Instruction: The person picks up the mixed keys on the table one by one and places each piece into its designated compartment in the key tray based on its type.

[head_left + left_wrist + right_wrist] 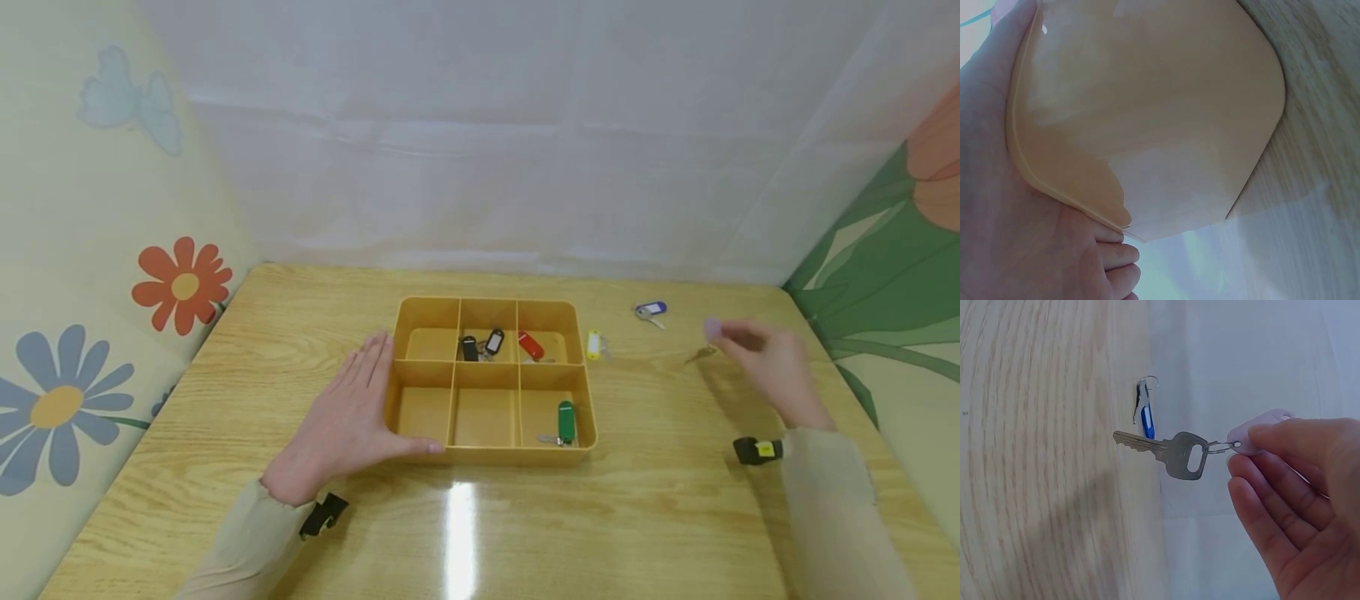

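Note:
Between thumb and fingers my right hand (772, 367) pinches a lilac key tag (1260, 430), held above the right part of the table. From its ring hangs a silver key (1182, 459). My left hand (341, 412) rests against the near left corner of a yellow six-compartment organizer box (510, 456), fingers straight along its side and thumb at the front wall. Inside the box, two black key tags (494, 341) share the back middle compartment. A red key tag (531, 344) lies in the back right one, a green key tag (566, 422) in the front right one.
A yellow key tag (593, 345) with its key lies just right of the box. Farther back, a blue key tag (652, 308) with a key lies on the wooden table (637, 517). A white cloth (480, 192) stands behind the table.

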`<state>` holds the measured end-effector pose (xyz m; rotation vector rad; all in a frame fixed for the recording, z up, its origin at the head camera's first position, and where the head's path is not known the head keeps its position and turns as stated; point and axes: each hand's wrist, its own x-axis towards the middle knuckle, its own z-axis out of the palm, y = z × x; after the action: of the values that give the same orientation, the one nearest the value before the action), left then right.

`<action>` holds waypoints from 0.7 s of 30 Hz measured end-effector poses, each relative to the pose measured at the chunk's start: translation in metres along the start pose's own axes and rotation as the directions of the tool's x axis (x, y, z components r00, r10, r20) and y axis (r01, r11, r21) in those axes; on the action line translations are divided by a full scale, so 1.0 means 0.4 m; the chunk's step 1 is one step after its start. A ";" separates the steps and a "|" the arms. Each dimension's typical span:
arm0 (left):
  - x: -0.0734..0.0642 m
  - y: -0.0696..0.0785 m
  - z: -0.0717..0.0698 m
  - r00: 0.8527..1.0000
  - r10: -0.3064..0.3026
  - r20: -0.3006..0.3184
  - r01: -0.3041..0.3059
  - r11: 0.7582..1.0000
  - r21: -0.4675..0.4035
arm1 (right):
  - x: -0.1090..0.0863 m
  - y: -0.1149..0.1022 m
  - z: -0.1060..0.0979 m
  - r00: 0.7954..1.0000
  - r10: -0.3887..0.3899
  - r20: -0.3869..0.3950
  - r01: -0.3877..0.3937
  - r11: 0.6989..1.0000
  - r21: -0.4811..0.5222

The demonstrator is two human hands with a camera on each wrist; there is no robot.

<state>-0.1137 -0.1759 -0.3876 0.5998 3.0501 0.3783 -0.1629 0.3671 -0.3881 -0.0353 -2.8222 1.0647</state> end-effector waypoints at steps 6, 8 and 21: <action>0.000 0.000 0.000 1.000 0.003 -0.004 -0.003 1.000 -0.001 | -0.002 -0.012 -0.004 0.999 0.004 -0.043 -0.003 1.000 0.015; 0.000 0.001 -0.001 1.000 0.004 -0.004 -0.004 1.000 -0.003 | -0.003 -0.016 -0.006 0.998 0.003 -0.058 -0.002 1.000 0.013; -0.001 0.001 -0.001 1.000 -0.004 0.004 0.004 1.000 -0.003 | -0.011 -0.043 -0.010 0.996 -0.002 -0.094 0.006 0.999 0.047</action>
<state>-0.1135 -0.1758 -0.3874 0.5938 3.0462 0.3820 -0.1577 0.3567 -0.3742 -0.0730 -2.7117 1.0979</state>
